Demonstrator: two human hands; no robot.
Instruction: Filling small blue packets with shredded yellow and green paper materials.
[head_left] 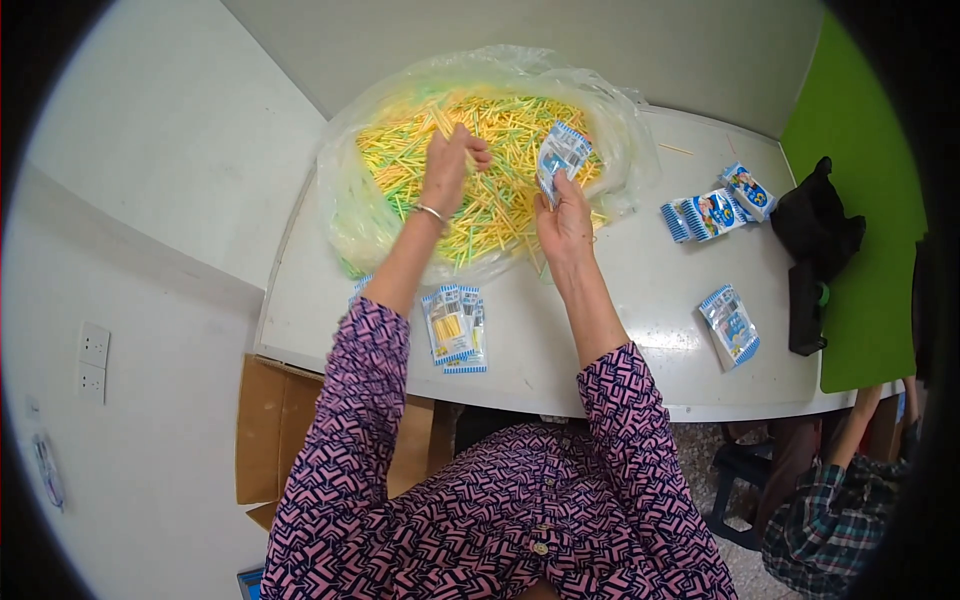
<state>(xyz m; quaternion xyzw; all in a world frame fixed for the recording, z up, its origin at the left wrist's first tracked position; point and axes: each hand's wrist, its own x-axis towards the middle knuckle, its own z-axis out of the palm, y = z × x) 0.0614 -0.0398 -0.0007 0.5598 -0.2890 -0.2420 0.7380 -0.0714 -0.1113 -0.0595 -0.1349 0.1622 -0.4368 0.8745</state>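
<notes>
A large clear plastic bag (pixel 345 225) lies spread open on the table, full of thin yellow and green sticks (pixel 500 225) that look like candy sticks or short straws. Over its middle, my left hand (pixel 447 175) is closed, with a few yellow sticks (pixel 441 121) poking up past the fingers. My right hand (pixel 565 220) pinches a small blue and white packet (pixel 563 152) by its lower end, above the bag's right side. Whether that packet has sticks inside cannot be made out.
Near my left forearm lie overlapping packets (pixel 455 325), some showing yellow sticks. More packets (pixel 712 214) and a single one (pixel 730 326) lie to the right, beside a black object (pixel 818 225) and green partition (pixel 870 200). A cardboard box (pixel 262 430) stands below left; another person's arm (pixel 853 425) shows lower right.
</notes>
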